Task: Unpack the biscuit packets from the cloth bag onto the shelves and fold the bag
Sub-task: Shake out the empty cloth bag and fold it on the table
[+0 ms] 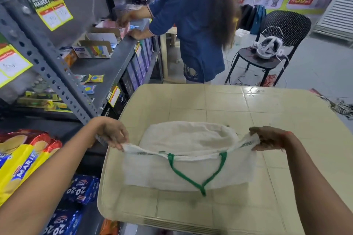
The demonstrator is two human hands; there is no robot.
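Note:
A white cloth bag point(183, 170) with a green handle point(198, 177) lies flat on the cream table point(238, 108). My left hand point(114, 133) pinches the bag's left top corner. My right hand point(269, 137) pinches the right top corner, and the rim is stretched between them, lifted a little off the table. The bag looks empty and its mouth gapes open behind the rim. Yellow and red Marie biscuit packets point(23, 158) and blue 20-20 packets point(82, 189) sit on the shelves at my lower left.
Grey metal shelving point(63, 86) with price tags runs along the left. Another person in a blue top point(193, 25) stands at the shelf beyond the table. A black chair point(277, 44) with a headset and cables stands at the back right.

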